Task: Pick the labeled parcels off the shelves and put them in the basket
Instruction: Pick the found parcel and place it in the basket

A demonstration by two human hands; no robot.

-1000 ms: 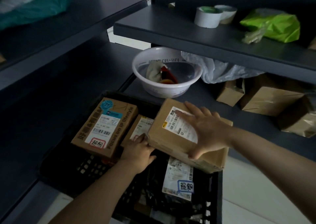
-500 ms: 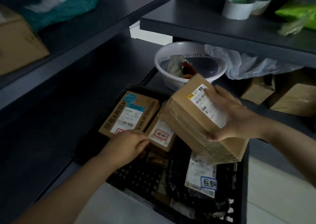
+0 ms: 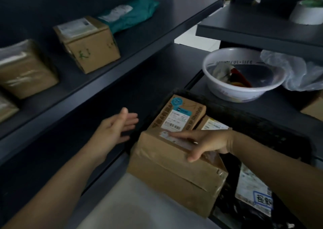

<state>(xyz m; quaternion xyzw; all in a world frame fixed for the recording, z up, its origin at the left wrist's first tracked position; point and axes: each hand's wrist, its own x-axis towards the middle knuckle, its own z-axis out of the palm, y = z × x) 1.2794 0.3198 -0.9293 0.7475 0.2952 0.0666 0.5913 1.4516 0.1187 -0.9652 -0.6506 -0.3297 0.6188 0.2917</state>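
Observation:
My right hand [image 3: 208,142] grips a brown cardboard parcel [image 3: 173,173] with a white label, held tilted over the near left corner of the black basket [image 3: 272,132]. Inside the basket lie a labeled box with a blue sticker [image 3: 178,115], a smaller labeled box [image 3: 214,124] and a dark bag with a white label [image 3: 253,192]. My left hand [image 3: 113,131] hovers empty, fingers straight, left of the basket. On the left shelf stand a labeled cardboard box [image 3: 89,43] and a green mailer bag [image 3: 129,14].
A white bowl [image 3: 243,73] with rags sits on the shelf behind the basket, a clear plastic bag [image 3: 297,73] beside it. A tape roll [image 3: 307,12] stands on the upper right shelf. More brown boxes [image 3: 26,70] line the left shelf. Pale floor [image 3: 136,206] lies below.
My right hand carried the parcel from the basket's middle to its near left corner. My left hand left the basket and moved out to the left. The view swung left.

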